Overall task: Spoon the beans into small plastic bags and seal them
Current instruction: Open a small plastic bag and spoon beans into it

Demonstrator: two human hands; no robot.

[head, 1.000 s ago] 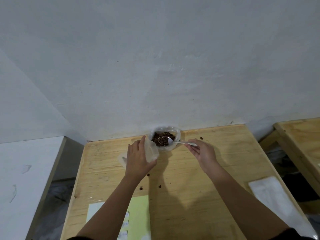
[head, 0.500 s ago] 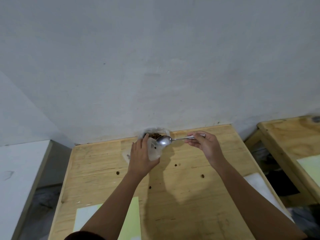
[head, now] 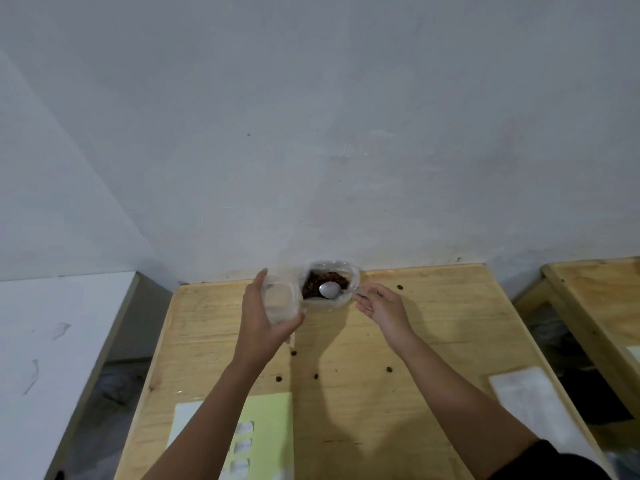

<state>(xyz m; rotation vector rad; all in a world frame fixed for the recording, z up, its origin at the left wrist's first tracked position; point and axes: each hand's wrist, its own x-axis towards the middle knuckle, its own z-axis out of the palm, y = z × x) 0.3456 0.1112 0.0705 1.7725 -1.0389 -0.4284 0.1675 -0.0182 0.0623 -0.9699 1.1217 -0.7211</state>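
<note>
A clear plastic bag of dark brown beans (head: 325, 284) stands open at the far edge of the wooden table (head: 433, 327), against the wall. A metal spoon (head: 329, 290) lies with its bowl on the beans. My right hand (head: 379, 304) pinches the spoon's handle just right of the bag. My left hand (head: 266, 315) holds a small clear plastic bag (head: 280, 301) upright and open, immediately left of the bean bag.
Several loose beans (head: 316, 376) lie scattered on the table. A pale green sheet (head: 266, 434) with small bags on it lies at the near edge. A white flat stack (head: 526, 393) sits near right. A second wooden table (head: 595, 292) stands to the right.
The spoon was lifted beside the small bag half a second ago; now its bowl is back down in the beans. My left hand still holds the small bag.
</note>
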